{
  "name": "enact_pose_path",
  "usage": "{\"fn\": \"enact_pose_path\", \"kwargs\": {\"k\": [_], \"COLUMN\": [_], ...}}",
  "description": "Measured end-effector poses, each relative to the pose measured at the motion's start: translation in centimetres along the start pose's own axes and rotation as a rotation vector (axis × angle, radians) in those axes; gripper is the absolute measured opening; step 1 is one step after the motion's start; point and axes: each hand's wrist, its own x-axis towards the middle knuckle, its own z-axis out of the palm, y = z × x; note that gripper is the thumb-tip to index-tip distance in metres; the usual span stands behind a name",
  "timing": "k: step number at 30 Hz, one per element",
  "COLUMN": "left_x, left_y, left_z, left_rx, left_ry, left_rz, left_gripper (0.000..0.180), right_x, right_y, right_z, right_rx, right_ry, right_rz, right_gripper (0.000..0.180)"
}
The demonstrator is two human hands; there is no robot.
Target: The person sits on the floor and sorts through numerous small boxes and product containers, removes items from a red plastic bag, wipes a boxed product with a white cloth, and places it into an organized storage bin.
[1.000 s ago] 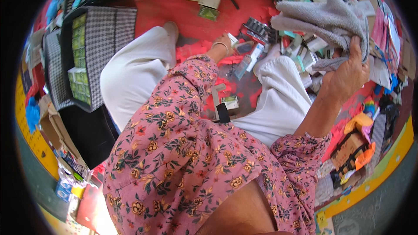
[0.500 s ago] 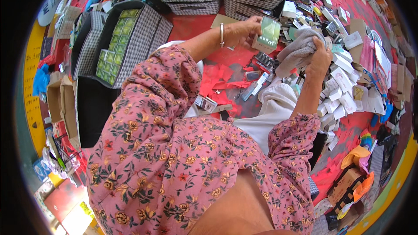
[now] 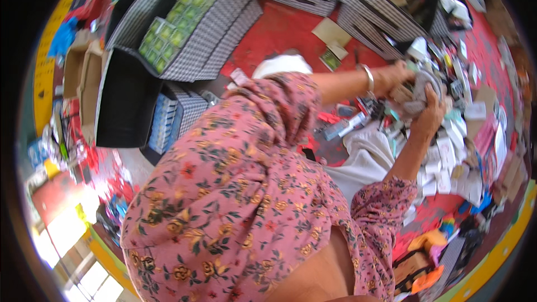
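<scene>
My left hand (image 3: 393, 78), with a bangle at its wrist, grips a small green and tan box (image 3: 401, 95), blurred and partly covered by fingers and cloth. Against the box is a grey cloth (image 3: 420, 90), bunched in the closed fingers of my right hand (image 3: 430, 113). Both hands are close together over a heap of small cartons (image 3: 446, 154) on the right.
A black-lined checked storage bin (image 3: 210, 36) on the left holds rows of green packs (image 3: 182, 19). More checked bins (image 3: 372, 14) stand at the back. Flat cardboard (image 3: 331, 32) lies on the red floor (image 3: 279, 28). White fabric (image 3: 366, 154) drapes near my lap.
My left hand has carried the box right to the grey cloth in my right hand; they were apart before. The whole view has swung, and the bins at left show more fully.
</scene>
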Motion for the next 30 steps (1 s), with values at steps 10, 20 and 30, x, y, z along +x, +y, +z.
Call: {"fn": "enact_pose_path", "kwargs": {"k": [10,20,30], "left_x": [-0.6,-1.8,-1.5], "left_y": [1.3,1.5,2.1], "left_z": [0.3,0.6,-1.4], "left_rx": [-0.138,-0.087,-0.45], "left_ry": [0.008,-0.291,-0.341], "left_rz": [0.153,0.023,-0.157], "left_gripper": [0.033,0.032,0.041], "right_x": [0.0,3.3,0.2], "right_y": [-1.2,0.5,-3.1], "right_z": [3.5,-1.3,-1.7], "right_rx": [0.266,-0.35,0.032], "right_ry": [0.163,0.439,0.036], "right_rz": [-0.019,-0.24,-0.205], "right_gripper": [0.03,0.027,0.015]}}
